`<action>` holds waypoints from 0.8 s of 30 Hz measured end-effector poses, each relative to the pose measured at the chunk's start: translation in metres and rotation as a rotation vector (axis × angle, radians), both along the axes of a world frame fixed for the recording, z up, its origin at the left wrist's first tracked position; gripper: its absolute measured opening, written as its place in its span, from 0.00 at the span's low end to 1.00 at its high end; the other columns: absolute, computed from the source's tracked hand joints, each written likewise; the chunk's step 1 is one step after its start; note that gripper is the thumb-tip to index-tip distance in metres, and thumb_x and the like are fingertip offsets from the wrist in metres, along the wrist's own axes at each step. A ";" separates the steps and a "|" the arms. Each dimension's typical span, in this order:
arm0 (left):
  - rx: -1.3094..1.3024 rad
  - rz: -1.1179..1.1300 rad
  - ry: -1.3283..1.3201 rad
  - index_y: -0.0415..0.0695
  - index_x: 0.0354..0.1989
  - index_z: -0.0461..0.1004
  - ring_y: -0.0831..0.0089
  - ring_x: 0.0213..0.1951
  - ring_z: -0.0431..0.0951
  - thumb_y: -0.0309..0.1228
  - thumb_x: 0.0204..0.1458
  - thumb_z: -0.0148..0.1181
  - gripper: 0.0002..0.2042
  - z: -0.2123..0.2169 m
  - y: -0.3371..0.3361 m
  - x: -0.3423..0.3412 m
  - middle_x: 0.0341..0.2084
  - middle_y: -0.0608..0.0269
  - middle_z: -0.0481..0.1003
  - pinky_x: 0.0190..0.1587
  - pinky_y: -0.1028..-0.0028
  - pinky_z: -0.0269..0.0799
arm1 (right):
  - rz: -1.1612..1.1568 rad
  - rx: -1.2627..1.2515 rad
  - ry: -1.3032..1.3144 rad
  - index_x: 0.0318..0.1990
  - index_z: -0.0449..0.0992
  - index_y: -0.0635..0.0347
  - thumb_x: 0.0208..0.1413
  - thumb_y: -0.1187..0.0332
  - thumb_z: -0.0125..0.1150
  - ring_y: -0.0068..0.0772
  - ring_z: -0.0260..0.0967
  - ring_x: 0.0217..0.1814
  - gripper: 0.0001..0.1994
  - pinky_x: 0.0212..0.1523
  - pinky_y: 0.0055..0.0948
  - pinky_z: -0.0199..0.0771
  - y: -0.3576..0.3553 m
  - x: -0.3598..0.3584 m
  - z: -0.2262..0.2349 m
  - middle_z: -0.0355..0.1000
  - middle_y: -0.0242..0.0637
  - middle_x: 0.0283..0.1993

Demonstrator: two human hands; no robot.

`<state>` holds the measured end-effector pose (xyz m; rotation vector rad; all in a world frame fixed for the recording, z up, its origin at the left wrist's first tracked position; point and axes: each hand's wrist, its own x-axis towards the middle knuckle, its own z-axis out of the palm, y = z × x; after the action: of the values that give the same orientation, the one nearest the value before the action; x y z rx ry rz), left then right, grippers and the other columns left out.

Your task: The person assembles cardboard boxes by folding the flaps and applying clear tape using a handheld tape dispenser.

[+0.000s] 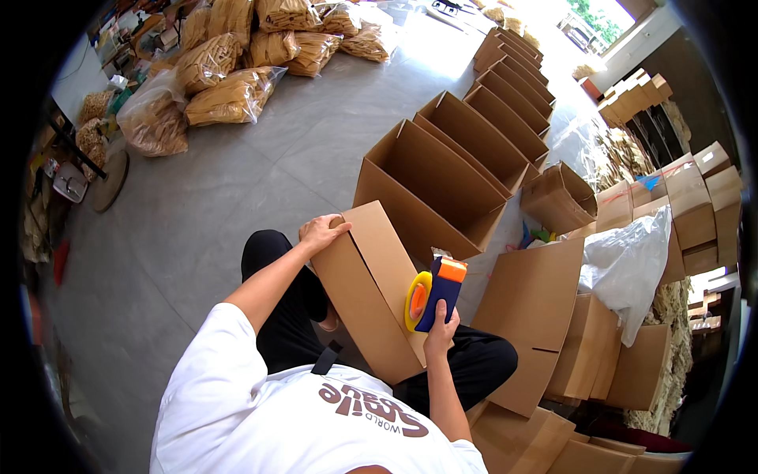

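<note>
Between my knees stands a brown cardboard box (359,276), its two long flaps folded in and a narrow dark gap showing along part of the seam. My left hand (322,234) grips the box's far left corner, thumb on the top and fingers over the edge. In my right hand (440,328) is a tape dispenser (442,294), dark blue and orange with a yellow roll on its side. It is held upright above the right side of the box; whether it touches the cardboard I cannot tell.
A row of open cardboard boxes (426,182) runs away from me on the grey floor (260,170). Flattened cartons (529,316) and white plastic sheeting (628,268) lie to my right. Clear bags of tan goods (233,95) are piled at the far left, near a round stand base (112,182).
</note>
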<state>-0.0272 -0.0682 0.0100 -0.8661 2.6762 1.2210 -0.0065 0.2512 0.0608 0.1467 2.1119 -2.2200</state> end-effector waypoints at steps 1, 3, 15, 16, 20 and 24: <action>-0.011 0.001 -0.016 0.58 0.49 0.73 0.67 0.48 0.73 0.65 0.41 0.51 0.31 0.003 0.001 0.000 0.42 0.63 0.76 0.49 0.66 0.65 | 0.035 0.021 0.010 0.35 0.70 0.61 0.57 0.57 0.55 0.15 0.63 0.27 0.14 0.29 0.16 0.65 -0.003 -0.002 0.003 0.67 0.26 0.27; 0.016 -0.007 -0.033 0.57 0.49 0.73 0.66 0.48 0.73 0.62 0.42 0.53 0.29 0.010 0.002 -0.002 0.42 0.63 0.76 0.49 0.66 0.65 | 0.126 0.047 0.052 0.33 0.71 0.62 0.56 0.58 0.56 0.16 0.64 0.24 0.14 0.27 0.17 0.66 -0.008 -0.010 0.012 0.69 0.28 0.26; -0.008 0.022 0.049 0.66 0.51 0.71 0.65 0.48 0.74 0.52 0.42 0.59 0.24 -0.001 0.003 -0.007 0.42 0.65 0.76 0.50 0.65 0.66 | 0.679 -0.204 0.032 0.36 0.72 0.67 0.55 0.58 0.57 0.23 0.72 0.24 0.16 0.25 0.20 0.74 -0.103 -0.050 0.077 0.72 0.36 0.28; -0.002 0.002 0.068 0.66 0.51 0.71 0.64 0.48 0.73 0.51 0.42 0.59 0.24 0.002 0.004 -0.006 0.42 0.65 0.76 0.50 0.65 0.66 | 0.655 -0.190 0.032 0.36 0.72 0.67 0.55 0.58 0.57 0.23 0.72 0.24 0.16 0.24 0.20 0.74 -0.106 -0.050 0.074 0.72 0.36 0.28; 0.014 -0.005 0.099 0.67 0.51 0.71 0.64 0.47 0.74 0.47 0.43 0.58 0.23 0.005 0.006 -0.004 0.44 0.64 0.75 0.49 0.66 0.67 | 0.578 -0.153 -0.036 0.36 0.72 0.67 0.56 0.60 0.57 0.22 0.71 0.22 0.16 0.23 0.20 0.74 -0.107 -0.048 0.058 0.72 0.36 0.26; -0.010 0.025 0.114 0.66 0.49 0.73 0.65 0.45 0.75 0.45 0.43 0.58 0.21 0.007 0.007 -0.002 0.41 0.64 0.76 0.48 0.67 0.68 | 0.586 -0.123 -0.092 0.35 0.72 0.67 0.56 0.60 0.57 0.22 0.71 0.21 0.15 0.22 0.19 0.73 -0.097 -0.052 0.051 0.72 0.35 0.25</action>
<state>-0.0292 -0.0611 0.0166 -0.8587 2.7696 1.3015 -0.0587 0.1542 0.1120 -0.3289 1.6770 -1.9304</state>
